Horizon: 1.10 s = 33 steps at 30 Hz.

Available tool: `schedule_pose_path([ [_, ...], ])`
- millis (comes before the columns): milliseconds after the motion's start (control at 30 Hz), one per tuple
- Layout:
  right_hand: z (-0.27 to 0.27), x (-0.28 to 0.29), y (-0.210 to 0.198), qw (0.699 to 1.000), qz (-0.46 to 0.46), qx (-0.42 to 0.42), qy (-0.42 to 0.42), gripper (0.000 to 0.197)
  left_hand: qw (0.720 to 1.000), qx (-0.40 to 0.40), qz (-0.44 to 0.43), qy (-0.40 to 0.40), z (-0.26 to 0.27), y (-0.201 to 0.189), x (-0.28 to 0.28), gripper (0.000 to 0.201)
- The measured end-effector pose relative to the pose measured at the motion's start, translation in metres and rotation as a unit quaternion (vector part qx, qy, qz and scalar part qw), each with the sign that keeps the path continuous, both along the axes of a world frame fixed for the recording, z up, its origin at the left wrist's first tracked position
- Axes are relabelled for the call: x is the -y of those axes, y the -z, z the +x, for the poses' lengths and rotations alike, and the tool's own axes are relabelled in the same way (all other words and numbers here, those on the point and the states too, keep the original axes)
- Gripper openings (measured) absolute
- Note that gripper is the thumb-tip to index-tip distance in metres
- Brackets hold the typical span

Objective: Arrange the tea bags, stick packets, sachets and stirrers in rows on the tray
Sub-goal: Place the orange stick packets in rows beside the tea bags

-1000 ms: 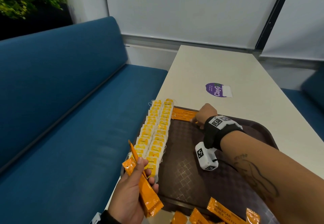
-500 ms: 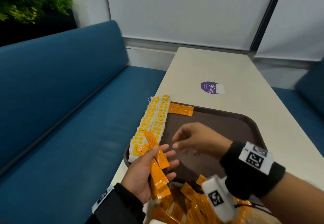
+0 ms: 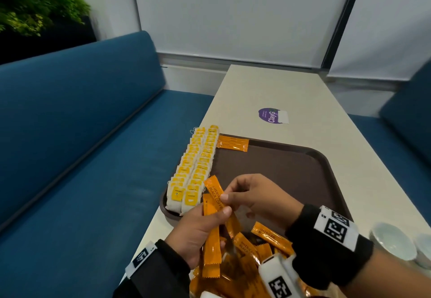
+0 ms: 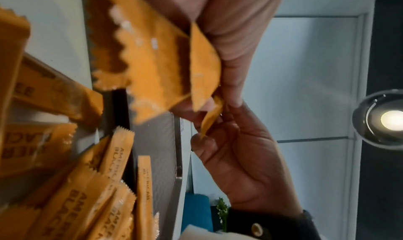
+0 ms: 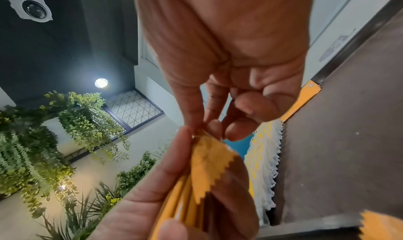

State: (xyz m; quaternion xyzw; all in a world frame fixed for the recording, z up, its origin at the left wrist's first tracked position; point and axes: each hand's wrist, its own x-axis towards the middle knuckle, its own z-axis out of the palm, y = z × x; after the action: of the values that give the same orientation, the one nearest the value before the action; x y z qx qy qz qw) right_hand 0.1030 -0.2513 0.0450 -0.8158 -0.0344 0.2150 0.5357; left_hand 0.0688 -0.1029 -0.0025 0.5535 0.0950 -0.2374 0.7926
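In the head view, the left hand (image 3: 198, 232) held a small bunch of orange stick packets (image 3: 211, 246) with its fingers curled round them, above the near edge of the brown tray (image 3: 279, 169). The right hand (image 3: 254, 195) pinched the top packet (image 3: 215, 195) of that bunch between thumb and forefinger. Two rows of yellow tea bags (image 3: 196, 165) lay along the tray's left side, and one stick packet (image 3: 233, 143) lay at the far edge beside them. More loose packets (image 3: 261, 244) were heaped near the person. In the left wrist view, the right hand (image 4: 240, 157) gripped a packet's end (image 4: 209, 123). In the right wrist view, the right hand's fingertips (image 5: 194, 124) met the packet's upper corner (image 5: 209, 157), while the left hand's thumb (image 5: 152, 183) pressed the bunch.
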Motion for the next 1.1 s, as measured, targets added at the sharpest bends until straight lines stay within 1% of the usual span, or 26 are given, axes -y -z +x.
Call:
schedule_pose_path([
  [67, 0.0, -0.001, 0.002, 1.0, 0.007, -0.004, 0.007, 0.015, 1.0, 0.006, 0.014, -0.026, 0.002, 0.002, 0.0, 0.028],
  [167, -0.002, 0.0, 0.005, 1.0, 0.004, -0.027, -0.016, 0.022, 0.994, 0.015, 0.002, -0.104, 0.01, 0.007, -0.001, 0.033],
  [233, -0.004, 0.0, 0.006, 0.998, 0.036, -0.043, -0.018, 0.022, 0.989, 0.013, -0.016, -0.147, 0.016, 0.007, 0.0, 0.025],
  [333, 0.002, -0.002, 0.009, 0.993, 0.105, -0.038, 0.042, 0.012, 0.985, 0.009, -0.032, -0.172, 0.023, 0.005, 0.003, 0.012],
  [400, 0.016, -0.002, 0.01, 0.988, 0.119, -0.018, 0.097, 0.007, 0.983, -0.002, -0.036, -0.181, 0.026, 0.003, 0.004, 0.012],
  [433, 0.027, 0.001, 0.01, 0.985, 0.113, 0.001, 0.129, 0.007, 0.982, -0.01, -0.04, -0.186, 0.028, 0.003, 0.002, 0.017],
  [500, 0.056, 0.011, 0.009, 0.977, 0.077, 0.048, 0.194, 0.007, 0.979, -0.033, -0.052, -0.197, 0.032, 0.005, -0.005, 0.033],
  [567, 0.088, 0.026, 0.009, 0.968, 0.027, 0.073, 0.239, 0.009, 0.977, -0.061, -0.066, -0.196, 0.034, 0.007, -0.013, 0.044],
  [600, 0.104, 0.034, 0.013, 0.965, 0.0, 0.067, 0.252, 0.01, 0.976, -0.074, -0.078, -0.191, 0.035, 0.008, -0.017, 0.046],
  [667, 0.133, 0.044, 0.023, 0.964, -0.045, 0.028, 0.26, 0.011, 0.972, -0.097, -0.107, -0.184, 0.037, 0.01, -0.023, 0.049],
  [733, 0.156, 0.046, 0.034, 0.964, -0.071, -0.015, 0.255, 0.012, 0.97, -0.114, -0.126, -0.176, 0.039, 0.01, -0.027, 0.049],
  [833, 0.183, 0.042, 0.047, 0.967, -0.113, -0.051, 0.222, 0.01, 0.968, -0.127, -0.143, -0.163, 0.044, 0.008, -0.031, 0.044],
  [967, 0.202, 0.037, 0.059, 0.968, -0.141, -0.043, 0.203, 0.011, 0.965, -0.14, -0.162, -0.151, 0.047, 0.009, -0.035, 0.032],
  [1033, 0.207, 0.033, 0.06, 0.965, -0.161, -0.05, 0.202, 0.017, 0.964, -0.148, -0.165, -0.149, 0.048, 0.012, -0.036, 0.03],
  [1100, 0.21, 0.027, 0.059, 0.956, -0.213, -0.071, 0.189, 0.019, 0.963, -0.144, -0.171, -0.148, 0.048, 0.014, -0.037, 0.032],
])
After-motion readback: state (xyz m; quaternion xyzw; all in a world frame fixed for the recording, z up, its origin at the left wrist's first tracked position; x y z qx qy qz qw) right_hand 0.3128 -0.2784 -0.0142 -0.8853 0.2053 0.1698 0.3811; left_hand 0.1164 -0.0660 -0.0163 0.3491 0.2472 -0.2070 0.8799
